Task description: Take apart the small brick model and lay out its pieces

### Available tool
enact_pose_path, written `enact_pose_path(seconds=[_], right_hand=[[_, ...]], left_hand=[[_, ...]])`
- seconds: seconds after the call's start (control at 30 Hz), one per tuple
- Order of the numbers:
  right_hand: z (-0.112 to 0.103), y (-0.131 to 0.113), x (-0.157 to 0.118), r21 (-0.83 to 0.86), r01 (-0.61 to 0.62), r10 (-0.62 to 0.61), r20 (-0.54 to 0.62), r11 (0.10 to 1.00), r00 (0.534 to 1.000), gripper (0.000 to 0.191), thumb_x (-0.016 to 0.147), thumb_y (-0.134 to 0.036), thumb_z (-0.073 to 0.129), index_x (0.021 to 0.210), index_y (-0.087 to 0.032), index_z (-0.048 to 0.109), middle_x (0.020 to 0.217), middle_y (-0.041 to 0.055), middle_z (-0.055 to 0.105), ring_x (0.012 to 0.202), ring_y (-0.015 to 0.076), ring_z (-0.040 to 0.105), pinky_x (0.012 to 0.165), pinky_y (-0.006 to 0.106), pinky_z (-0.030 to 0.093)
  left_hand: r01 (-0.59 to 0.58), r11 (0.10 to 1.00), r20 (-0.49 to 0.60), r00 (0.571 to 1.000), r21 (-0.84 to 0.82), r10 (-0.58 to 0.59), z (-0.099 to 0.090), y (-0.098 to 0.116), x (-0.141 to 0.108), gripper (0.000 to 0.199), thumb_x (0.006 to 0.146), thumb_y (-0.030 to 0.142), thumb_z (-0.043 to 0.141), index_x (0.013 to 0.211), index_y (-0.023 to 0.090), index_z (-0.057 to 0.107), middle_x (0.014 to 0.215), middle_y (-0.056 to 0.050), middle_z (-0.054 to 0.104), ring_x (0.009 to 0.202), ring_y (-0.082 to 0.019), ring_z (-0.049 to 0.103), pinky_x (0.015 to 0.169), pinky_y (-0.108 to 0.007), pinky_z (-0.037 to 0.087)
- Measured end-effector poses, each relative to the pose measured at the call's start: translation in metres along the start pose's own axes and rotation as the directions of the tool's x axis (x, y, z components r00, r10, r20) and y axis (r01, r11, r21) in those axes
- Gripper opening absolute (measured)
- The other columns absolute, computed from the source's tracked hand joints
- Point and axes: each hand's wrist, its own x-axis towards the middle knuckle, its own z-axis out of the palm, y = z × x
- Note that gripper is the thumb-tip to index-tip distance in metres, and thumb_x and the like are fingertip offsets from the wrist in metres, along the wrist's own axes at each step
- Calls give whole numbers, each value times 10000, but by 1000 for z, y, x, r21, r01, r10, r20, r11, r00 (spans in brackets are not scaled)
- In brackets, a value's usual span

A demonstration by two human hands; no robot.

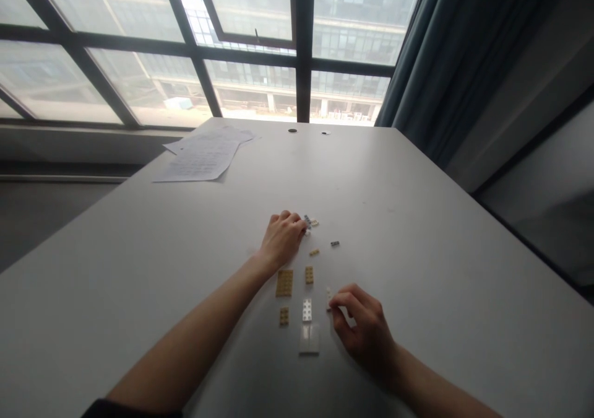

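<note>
My left hand (pixel 284 238) reaches to a small group of grey and white pieces (pixel 314 223), its fingers bent together at their left edge; what the fingertips hold is hidden. At the lower right, my right hand (pixel 359 322) pinches a narrow white studded piece (pixel 328 297) between thumb and index finger. Between the hands lie a large tan plate (pixel 284 283), a smaller tan plate (pixel 309 275), another tan plate (pixel 284 316), a white studded plate (pixel 307 310) and a smooth pale tile (pixel 309 339). Farther up are a small tan piece (pixel 314 252) and a dark grey piece (pixel 335 243).
Printed sheets of paper (pixel 199 158) lie at the far left of the white table (pixel 440 251). Two round cable holes sit near its far edge, below the windows. A dark curtain (pixel 417 65) hangs at the right.
</note>
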Motion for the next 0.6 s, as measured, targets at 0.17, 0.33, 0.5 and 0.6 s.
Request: enact_pose_path(seconds=[0.17,0.33,0.5,0.6], right_hand=[[-1,-1,2,27,-18,18,1,999,1000,128,832,-95,505,841,-208,564,761,26,592,675,152,560,627,260,458],[-3,-3,4,48,-50,50,-2,998,999,130,828,-99,515,873,-205,576,786,25,603,654,142,542,625,259,457],[-5,-4,3,44,-77,77,4,996,997,142,838,-117,528,934,-202,589,807,21,607,616,129,518,602,254,456],[-6,-6,3,47,-86,87,-23,995,996,164,841,-130,537,977,-206,588,801,14,592,608,125,508,588,250,454]], left_hand=[[91,980,-64,993,-178,-103,-10,3,-12,76,801,207,601,792,194,676,898,-75,670,962,-251,526,924,-441,355],[230,614,2,937,-755,-350,-20,29,-40,199,858,343,572,932,161,599,789,-33,624,703,-138,567,693,-288,465],[220,-317,332,872,-922,-360,-29,55,-70,316,730,259,756,981,195,575,761,19,577,644,-64,536,648,-202,451],[244,-322,350,877,-915,-329,-31,62,-79,298,748,260,745,985,192,579,775,16,578,616,-61,537,639,-213,457]])
